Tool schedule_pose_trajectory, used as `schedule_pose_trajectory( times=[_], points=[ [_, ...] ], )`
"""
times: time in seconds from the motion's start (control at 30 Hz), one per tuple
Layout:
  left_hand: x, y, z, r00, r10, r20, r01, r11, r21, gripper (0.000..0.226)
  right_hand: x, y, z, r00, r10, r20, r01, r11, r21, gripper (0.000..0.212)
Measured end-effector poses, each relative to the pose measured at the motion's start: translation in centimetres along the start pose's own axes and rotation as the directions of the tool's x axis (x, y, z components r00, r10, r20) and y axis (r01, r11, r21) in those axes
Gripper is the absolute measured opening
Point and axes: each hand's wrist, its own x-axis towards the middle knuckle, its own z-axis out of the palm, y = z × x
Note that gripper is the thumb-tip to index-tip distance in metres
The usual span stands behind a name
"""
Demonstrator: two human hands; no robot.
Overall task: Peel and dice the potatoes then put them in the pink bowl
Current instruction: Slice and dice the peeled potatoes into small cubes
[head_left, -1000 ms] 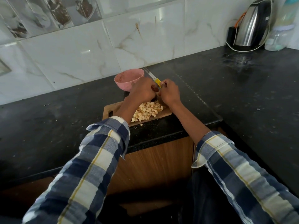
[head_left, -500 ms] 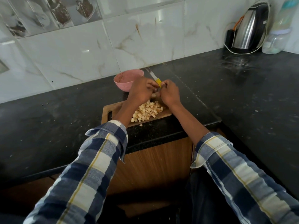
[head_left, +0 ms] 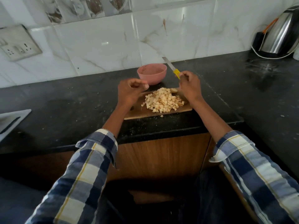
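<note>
while the right hand (head_left: 189,88) grips a yellow-handled knife (head_left: 171,67), the left hand (head_left: 129,92) pinches a pale potato piece (head_left: 146,86); diced potato cubes (head_left: 163,102) heap on the wooden board (head_left: 182,109), near the round pink bowl (head_left: 151,75).

Pink bowl (head_left: 152,75) — yellow-handled knife (head_left: 174,69)

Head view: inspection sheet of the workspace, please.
Surface: black counter, crumb-specked.
Job's things: diced potato heaped on board; unpeeled bit behind heap; pink bowl holds no dice.
Clutter: white tray at left edge.
Grippers: left hand pinches a small piece; right hand grips knife.
Cables: white cord round kettle.
Surroundings: tiled wall, socket plate, wooden cabinet.
</note>
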Motion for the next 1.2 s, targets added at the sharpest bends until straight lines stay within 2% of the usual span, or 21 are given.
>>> schedule_pose_trajectory(
  times=[0.1, 0.2, 0.27, 0.33, 0.43, 0.53, 0.63, 0.77, 1.2],
  points=[
    [-1.5, -1.7, -1.4, 0.997, -0.066, -0.036, 0.066, 0.998, 0.015, 0.013, -1.6, -1.9, 0.6, 0.996, -0.046, 0.080, 0.048, 0.999, -0.023, 0.018],
    [-2.5, -3.0, -1.6, 0.993, -0.111, -0.046, 0.115, 0.988, 0.100, 0.010, -3.7, -4.6, 1.6, 0.969, -0.099, 0.226, 0.127, 0.986, -0.112, 0.027],
    [-2.9, -3.4, -1.7, 0.989, -0.138, -0.053, 0.144, 0.979, 0.145, 0.010, -5.3, -6.3, 2.4, 0.932, -0.142, 0.333, 0.236, 0.936, -0.263, 0.028],
    [-2.9, -3.5, -1.7, 0.990, -0.133, -0.056, 0.141, 0.971, 0.191, 0.011, -6.9, -7.6, 3.0, 0.913, -0.168, 0.372, 0.333, 0.834, -0.440, 0.028],
    [-3.0, -3.8, -2.1, 0.990, -0.116, -0.082, 0.129, 0.974, 0.187, 0.011, -8.7, -8.6, 3.6, 0.903, -0.219, 0.370, 0.409, 0.707, -0.577, 0.023],
    [-3.1, -4.2, -2.5, 0.992, -0.107, -0.065, 0.116, 0.981, 0.156, 0.022, -9.5, -9.2, 3.7, 0.902, -0.227, 0.366, 0.420, 0.655, -0.628, 0.019],
    [-3.3, -4.2, -2.4, 0.999, -0.043, -0.021, 0.046, 0.975, 0.216, 0.021, -9.9, -9.9, 3.6, 0.900, -0.215, 0.378, 0.425, 0.617, -0.662, 0.018],
    [-3.2, -4.2, -2.0, 1.000, 0.026, 0.010, -0.027, 0.950, 0.311, 0.026, -10.2, -9.9, 3.7, 0.900, -0.207, 0.385, 0.429, 0.590, -0.684, 0.017],
    [-3.2, -4.1, -1.9, 1.000, -0.007, -0.027, 0.015, 0.945, 0.326, 0.005, -11.1, -9.9, 3.9, 0.932, -0.161, 0.325, 0.352, 0.614, -0.706, 0.019]
  ],
)
